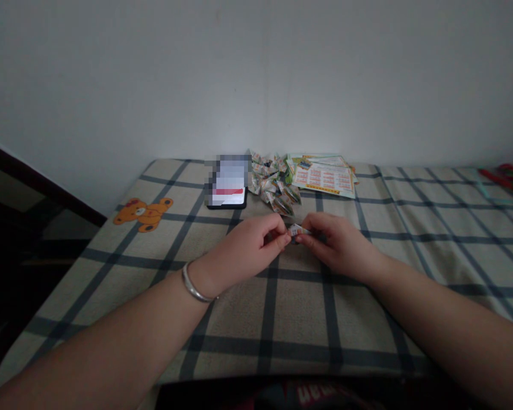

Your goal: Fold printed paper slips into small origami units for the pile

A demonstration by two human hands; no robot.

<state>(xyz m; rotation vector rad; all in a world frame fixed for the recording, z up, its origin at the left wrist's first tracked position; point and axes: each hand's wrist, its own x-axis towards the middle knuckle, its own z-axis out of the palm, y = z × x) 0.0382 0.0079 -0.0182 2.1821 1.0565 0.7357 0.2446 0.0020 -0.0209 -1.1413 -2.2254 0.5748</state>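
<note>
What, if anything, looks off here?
Nothing damaged or spilled. Folded paper pieces lie in a loose heap between the phone and slightly fanned printed sheets. The left hand and right hand pinch one small folded paper.

At the checked cloth's [299, 302] far edge: 1 phone [227, 185], 1 stack of printed sheets [325, 176], perhaps 12 folded paper pieces [273, 185]; 1 separate folded piece [297, 230].

Matt checked cloth [299, 307], glossy printed paper [322, 177].

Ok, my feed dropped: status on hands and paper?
Left hand and right hand both pinch small folded paper. Folded pile, sheets, phone lie beyond, untouched. Nothing in the way.
</note>
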